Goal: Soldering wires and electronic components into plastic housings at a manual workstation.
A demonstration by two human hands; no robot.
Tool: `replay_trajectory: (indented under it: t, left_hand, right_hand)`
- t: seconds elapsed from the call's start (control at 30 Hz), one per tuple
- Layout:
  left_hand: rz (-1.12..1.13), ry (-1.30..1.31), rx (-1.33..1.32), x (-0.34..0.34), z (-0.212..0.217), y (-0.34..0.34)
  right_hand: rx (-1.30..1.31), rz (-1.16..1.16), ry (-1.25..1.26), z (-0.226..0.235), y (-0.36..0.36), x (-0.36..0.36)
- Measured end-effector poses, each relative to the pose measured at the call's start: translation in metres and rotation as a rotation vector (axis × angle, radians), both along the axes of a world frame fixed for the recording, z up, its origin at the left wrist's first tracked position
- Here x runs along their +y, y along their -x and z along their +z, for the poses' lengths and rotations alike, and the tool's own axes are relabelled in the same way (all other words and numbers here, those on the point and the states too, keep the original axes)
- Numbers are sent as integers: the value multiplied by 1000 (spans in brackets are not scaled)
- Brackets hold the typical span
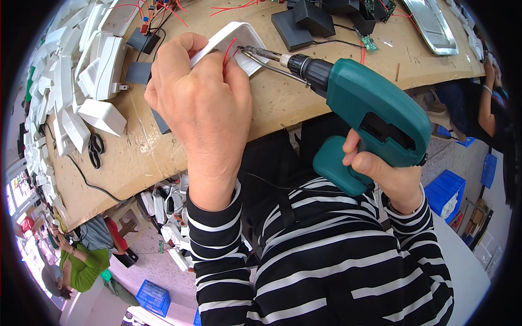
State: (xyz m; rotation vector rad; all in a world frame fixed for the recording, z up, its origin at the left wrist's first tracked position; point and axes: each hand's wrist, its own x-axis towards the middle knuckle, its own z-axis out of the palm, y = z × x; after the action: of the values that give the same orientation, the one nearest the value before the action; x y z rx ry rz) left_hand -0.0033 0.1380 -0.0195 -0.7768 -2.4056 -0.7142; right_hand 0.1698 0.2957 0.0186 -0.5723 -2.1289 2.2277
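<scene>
My left hand is closed on a white plastic housing at the table's front part, its fingers gripping the near side. Red wires stick up out of the housing beside my fingers; whether the fingertips also pinch a wire is hidden. My right hand is wrapped round the handle of a teal soldering gun. The gun's dark tip, with a thin curved metal feed tube alongside, reaches into the housing next to the red wires.
White plastic housings are heaped along the left. Black-handled scissors and a black cable lie near them. Black boxes, a green circuit board and a metal tray sit farther back. Other people work at both sides.
</scene>
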Motion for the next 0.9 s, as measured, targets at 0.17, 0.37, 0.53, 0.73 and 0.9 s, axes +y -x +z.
replay_trajectory:
  t: [0.17,0.37,0.53,0.73,0.9]
  left_hand:
    - [1,2,-3,0,1,0]
    - [13,37,10,-1,3,-1]
    - [26,68,34,-1,3,-1]
    - [5,8,17,1,0,0]
    - [10,13,21,0,0,0]
  right_hand:
    - [-21,19,-64,3,0,0]
    - [-17,8,-42,2,-2,0]
    - [39,11,-25,0,-3,1]
    - [29,1,-32,2,-3,1]
    - [18,7,-32,3,-2,1]
